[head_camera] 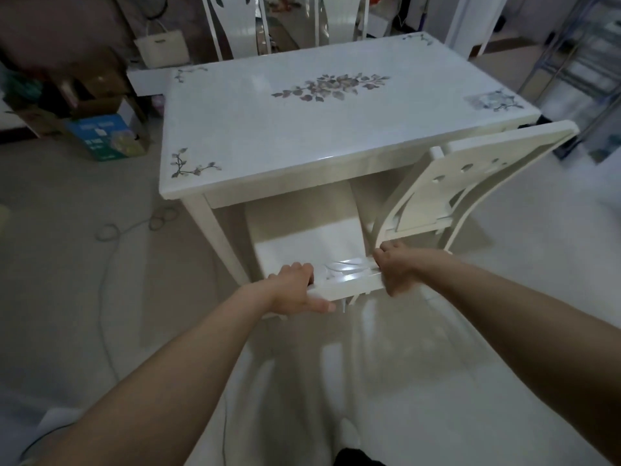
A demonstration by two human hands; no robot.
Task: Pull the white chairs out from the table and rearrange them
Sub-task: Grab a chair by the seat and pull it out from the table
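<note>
- The step in hand looks like the pull itself: the near chair [339,277] is gripped by its top rail and its seat appears to sit partly out from under the table [302,129].
- The left hand [295,290] is closed on the left end of the rail, fingers curled over the top and thumb lying along the near edge.
- The right hand [396,267] is clamped on the right end of the same rail, fingers wrapped over it. Both arms are stretched well forward.
- The rail lies straight between the two hands, with the chair's back running down below it toward the floor; its legs are mostly hidden from here.
- A second chair [470,176] stands just to the right, pushed in at the table's near right corner, its back tilted toward the table edge. Its frame is very near the right hand, perhaps touching the rail; I cannot tell.
- Two more chairs [235,25] stand at the far side of the table.
- Next, I would say, comes a steady draw backward with both hands even, so the chair comes out square and does not catch the table leg [215,230] on its left or the second chair on its right.
- A cable [134,227] trails over the floor to the left, well apart from the chair's path.
</note>
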